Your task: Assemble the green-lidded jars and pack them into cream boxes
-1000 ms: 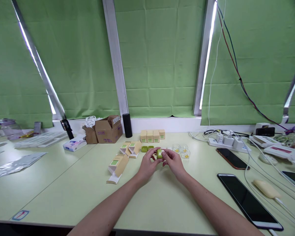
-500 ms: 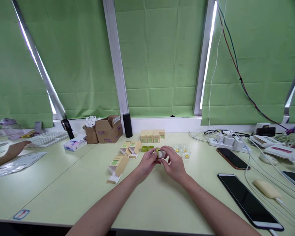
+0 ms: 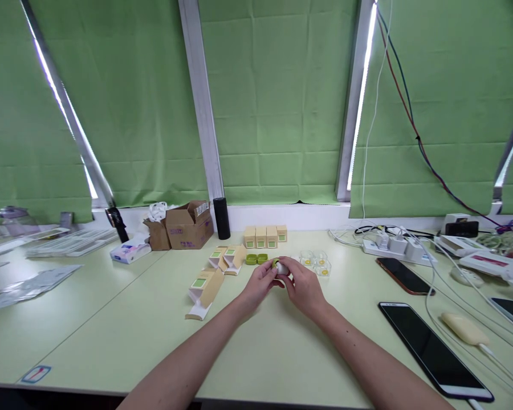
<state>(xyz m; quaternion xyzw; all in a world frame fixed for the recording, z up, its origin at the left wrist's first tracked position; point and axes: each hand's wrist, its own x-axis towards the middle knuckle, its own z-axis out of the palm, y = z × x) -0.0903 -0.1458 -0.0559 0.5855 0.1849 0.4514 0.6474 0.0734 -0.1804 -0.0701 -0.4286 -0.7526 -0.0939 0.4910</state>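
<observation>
Both hands, left hand (image 3: 259, 285) and right hand (image 3: 303, 286), still grip the small green-and-white jar (image 3: 279, 266), now lower, nearer the table (image 3: 111, 336).

The pale green table (image 3: 111, 319) looks smooth and matt. The small round jar (image 3: 280, 266) between the hands seems glossy plastic, white with a green rim. The tan folded cartons (image 3: 205, 290) are matt card, the brown boxes (image 3: 188, 225) rough corrugated cardboard. The black phone (image 3: 431, 347) at near right has glossy glass.
</observation>
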